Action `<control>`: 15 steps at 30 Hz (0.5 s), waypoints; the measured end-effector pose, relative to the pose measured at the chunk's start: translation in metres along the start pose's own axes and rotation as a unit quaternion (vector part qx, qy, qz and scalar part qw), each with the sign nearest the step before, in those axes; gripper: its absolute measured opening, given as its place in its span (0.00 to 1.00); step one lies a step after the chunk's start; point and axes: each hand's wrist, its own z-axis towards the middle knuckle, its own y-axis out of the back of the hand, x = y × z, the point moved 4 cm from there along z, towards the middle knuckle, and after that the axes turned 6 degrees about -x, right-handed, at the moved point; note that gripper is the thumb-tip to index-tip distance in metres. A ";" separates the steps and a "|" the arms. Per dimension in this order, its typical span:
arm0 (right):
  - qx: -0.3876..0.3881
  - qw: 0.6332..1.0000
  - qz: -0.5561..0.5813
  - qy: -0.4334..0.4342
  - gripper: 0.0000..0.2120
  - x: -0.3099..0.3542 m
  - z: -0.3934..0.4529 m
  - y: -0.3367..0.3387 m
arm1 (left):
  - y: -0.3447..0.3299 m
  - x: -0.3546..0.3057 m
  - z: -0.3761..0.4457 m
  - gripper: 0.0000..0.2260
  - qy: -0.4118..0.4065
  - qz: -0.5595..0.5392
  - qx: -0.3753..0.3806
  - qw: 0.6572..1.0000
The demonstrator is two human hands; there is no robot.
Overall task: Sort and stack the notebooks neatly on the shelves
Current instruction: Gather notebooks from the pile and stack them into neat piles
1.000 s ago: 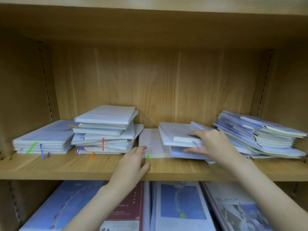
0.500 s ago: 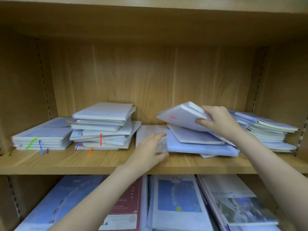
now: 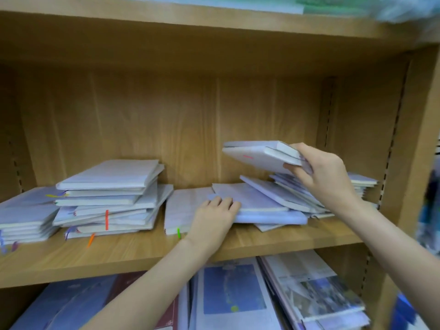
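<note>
Pale lilac and white notebooks lie in piles on a wooden shelf (image 3: 142,256). My right hand (image 3: 321,172) grips two white notebooks (image 3: 259,156) by their right ends and holds them tilted in the air above the middle pile. My left hand (image 3: 215,215) grasps the left edge of the middle pile (image 3: 262,206), fingers curled over its top notebook. A single flat notebook (image 3: 183,210) with a green ribbon lies just left of that hand. A messy tall stack (image 3: 112,198) and a lower stack (image 3: 26,215) stand further left.
A slanting pile of thin notebooks (image 3: 359,184) fills the right end of the shelf, partly hidden by my right hand. The shelf side wall (image 3: 414,151) stands at the right. Magazines and books (image 3: 238,296) lie on the shelf below.
My right hand has lifted two notebooks off the middle pile and raised them higher. My left hand slid right from the flat notebook onto the middle pile's left edge.
</note>
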 end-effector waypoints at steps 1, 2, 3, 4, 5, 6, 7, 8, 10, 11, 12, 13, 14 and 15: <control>0.010 1.000 -0.012 0.007 0.12 -0.001 -0.005 0.000 | 0.006 0.002 0.005 0.09 -0.005 0.008 -0.023 1.000; 0.022 0.999 -0.024 0.012 0.12 -0.002 -0.009 0.002 | 0.015 0.007 0.010 0.10 -0.007 0.009 -0.046 0.999; 0.030 0.999 -0.033 0.017 0.11 -0.003 -0.014 0.004 | 0.025 0.015 0.014 0.11 0.000 0.007 -0.064 0.998; 0.034 0.999 -0.036 0.019 0.10 -0.003 -0.018 0.006 | 0.036 0.024 0.016 0.11 0.009 0.008 -0.083 0.997; 0.035 0.999 -0.035 0.021 0.11 -0.002 -0.021 0.008 | 0.046 0.036 0.015 0.11 0.014 0.003 -0.098 0.995; 0.035 0.999 -0.034 0.022 0.12 0.000 -0.022 0.008 | 0.054 0.050 0.009 0.12 0.018 -0.009 -0.111 0.994; 0.034 0.999 -0.036 0.019 0.13 0.002 -0.023 0.007 | 0.058 0.062 -0.001 0.13 0.019 -0.022 -0.118 0.993; 0.031 0.999 -0.040 0.013 0.15 0.003 -0.024 0.004 | 0.058 0.075 -0.015 0.13 0.019 -0.031 -0.121 0.992; 0.026 0.999 -0.044 0.001 0.16 0.009 -0.024 -0.008 | 0.054 0.091 -0.049 0.12 0.006 -0.015 -0.114 0.993; 0.019 0.999 -0.043 0.002 0.15 0.014 -0.023 -0.015 | 0.050 0.092 -0.064 0.13 0.002 0.008 -0.099 0.995; 0.005 0.999 -0.042 0.009 0.14 0.021 -0.022 -0.021 | 0.046 0.091 -0.076 0.13 0.005 0.023 -0.081 0.996; -0.010 0.999 -0.042 0.017 0.14 0.029 -0.020 -0.028 | 0.043 0.088 -0.083 0.14 0.012 0.018 -0.068 0.997; -0.021 0.998 -0.050 0.028 0.15 0.037 -0.018 -0.035 | 0.040 0.084 -0.089 0.14 0.016 0.007 -0.068 0.998; -0.022 0.996 -0.074 0.046 0.16 0.042 -0.017 -0.043 | 0.038 0.079 -0.092 0.15 0.013 -0.004 -0.069 0.998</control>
